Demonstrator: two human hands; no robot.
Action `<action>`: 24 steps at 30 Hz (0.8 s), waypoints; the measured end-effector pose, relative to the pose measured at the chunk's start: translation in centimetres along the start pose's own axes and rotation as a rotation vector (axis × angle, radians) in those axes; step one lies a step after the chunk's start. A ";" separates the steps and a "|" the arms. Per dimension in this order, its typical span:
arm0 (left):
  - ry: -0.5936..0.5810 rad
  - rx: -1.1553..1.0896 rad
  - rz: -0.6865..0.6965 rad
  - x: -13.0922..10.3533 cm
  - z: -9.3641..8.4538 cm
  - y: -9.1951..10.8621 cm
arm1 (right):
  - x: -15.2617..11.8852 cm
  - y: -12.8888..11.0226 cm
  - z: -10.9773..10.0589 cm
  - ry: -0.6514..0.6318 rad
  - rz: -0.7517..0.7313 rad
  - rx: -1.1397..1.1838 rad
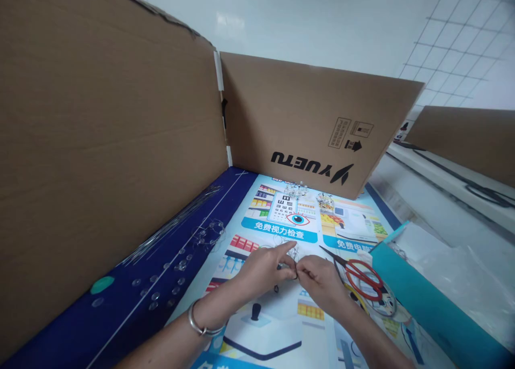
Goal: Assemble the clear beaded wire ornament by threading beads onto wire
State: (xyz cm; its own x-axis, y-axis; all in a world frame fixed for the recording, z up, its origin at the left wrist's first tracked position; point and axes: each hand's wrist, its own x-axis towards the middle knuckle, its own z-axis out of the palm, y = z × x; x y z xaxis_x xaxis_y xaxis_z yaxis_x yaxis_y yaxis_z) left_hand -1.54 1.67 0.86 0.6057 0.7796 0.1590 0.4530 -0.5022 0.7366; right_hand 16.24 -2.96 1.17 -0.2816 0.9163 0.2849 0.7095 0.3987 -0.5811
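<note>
My left hand (263, 270), with a silver bangle on its wrist, has its index finger extended and its thumb and other fingers pinched close to my right hand. My right hand (319, 280) is closed in a pinch, its fingertips meeting those of the left. Between and behind them show thin wire and clear beads (290, 249), partly hidden by the fingers; what each pinch holds is too small to name. Red-handled scissors (364, 280) lie beside my right hand, blades toward the hands.
Clear beads (181, 265), wire strands (171, 227) and a green piece (102, 285) lie at left. Beaded clusters (296, 190) (325, 201) sit near the cardboard wall (314, 111). A teal box (434, 299) with clear plastic stands at right.
</note>
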 end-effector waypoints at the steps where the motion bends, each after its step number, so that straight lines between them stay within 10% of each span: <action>1: -0.007 0.017 0.014 0.0 0.0 0.0 | 0.1 -0.1 -0.2 -0.014 0.042 0.046; 14: 0.010 0.076 0.140 -0.8 0.4 1.6 | 0.3 0.6 0.2 -0.118 0.270 0.573; 24: 0.054 0.216 0.131 -0.8 0.8 1.5 | 0.3 0.2 0.8 -0.016 0.197 0.301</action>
State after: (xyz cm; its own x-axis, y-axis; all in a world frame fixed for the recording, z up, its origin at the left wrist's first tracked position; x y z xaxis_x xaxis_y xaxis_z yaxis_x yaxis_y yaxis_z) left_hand -0.79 0.03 1.27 0.6355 0.7185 0.2826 0.5057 -0.6640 0.5508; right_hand 15.79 -2.54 0.52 -0.1702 0.9762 0.1348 0.5301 0.2060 -0.8225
